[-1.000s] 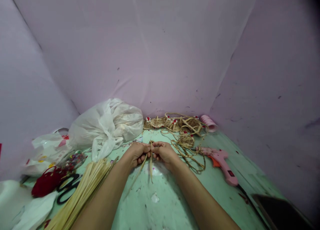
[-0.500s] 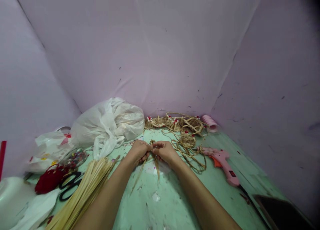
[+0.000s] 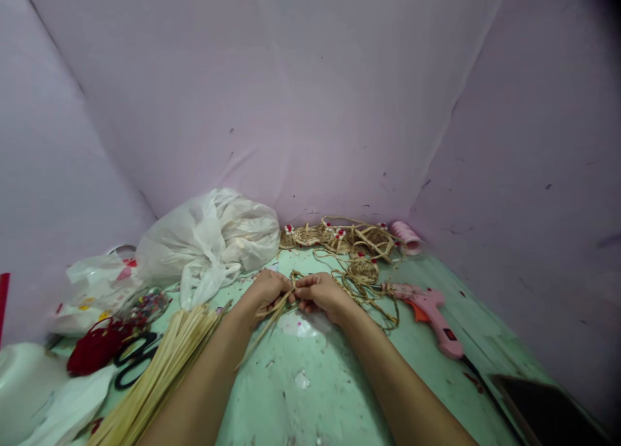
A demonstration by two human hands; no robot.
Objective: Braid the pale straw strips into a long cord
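Note:
Near the middle of the green tabletop, my left hand [image 3: 268, 294] is closed on dried plant-fibre strands [image 3: 264, 334], whose loose ends trail down to the left. My right hand [image 3: 321, 294] almost meets it, its thumb and fingers pinching the same strands. A short stretch of what looks like braid shows above the fingertips. The exact crossing of the strands is partly hidden by my fingers. To the right of my right hand lies a tangle of braided cord [image 3: 361, 271]. A bundle of flat dry strips [image 3: 165, 368] rests beside my left forearm.
A pink glue gun [image 3: 434, 313] lies at right, near a dark flat object [image 3: 548, 407]. Behind are a pink thread spool [image 3: 406, 237] and a white plastic bag [image 3: 213, 239]. At left are red yarn [image 3: 92, 350], black-handled scissors [image 3: 133, 362] and a bead container [image 3: 145, 305].
The loose strand that hung below my right hand has swung left, and the trailing ends now lie together toward my left forearm. Both hands stay in nearly the same place.

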